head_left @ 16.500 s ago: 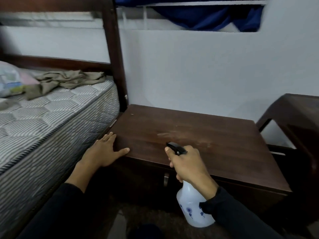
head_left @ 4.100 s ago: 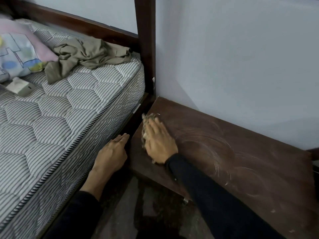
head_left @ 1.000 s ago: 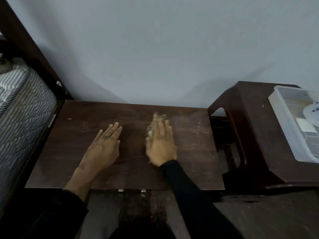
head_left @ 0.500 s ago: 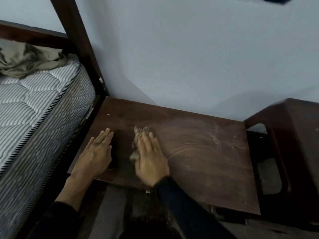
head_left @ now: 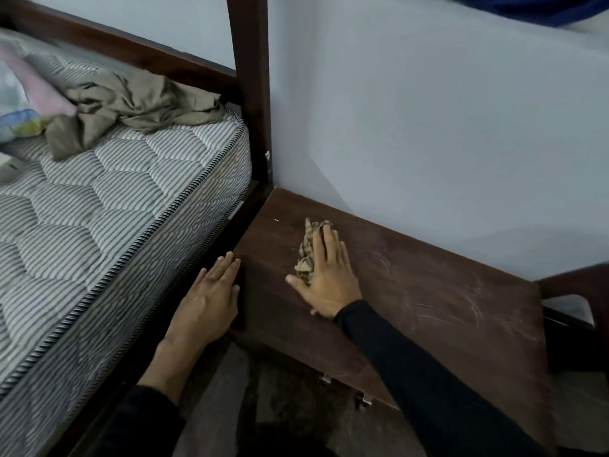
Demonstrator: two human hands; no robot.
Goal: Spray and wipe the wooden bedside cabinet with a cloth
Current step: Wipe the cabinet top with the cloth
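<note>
The dark wooden bedside cabinet (head_left: 428, 291) stands against the pale wall, its top marked with curved wet streaks. My right hand (head_left: 324, 275) lies flat on the left part of the top, pressing a patterned tan cloth (head_left: 308, 250) that sticks out beyond the fingers and thumb. My left hand (head_left: 207, 301) rests flat with fingers spread at the cabinet's left edge, beside the bed frame, holding nothing. The spray bottle is out of view.
A striped mattress (head_left: 99, 199) in a dark wooden bed frame fills the left, with a crumpled khaki garment (head_left: 138, 107) and a pillow (head_left: 19, 103) on it. A bedpost (head_left: 250, 87) rises at the cabinet's back-left corner. Another dark piece of furniture (head_left: 580, 285) adjoins at right.
My right hand has slid the cloth further back and left toward the cabinet's rear corner. My left hand has shifted off the top to its left edge. The view has swung left toward the bed.
</note>
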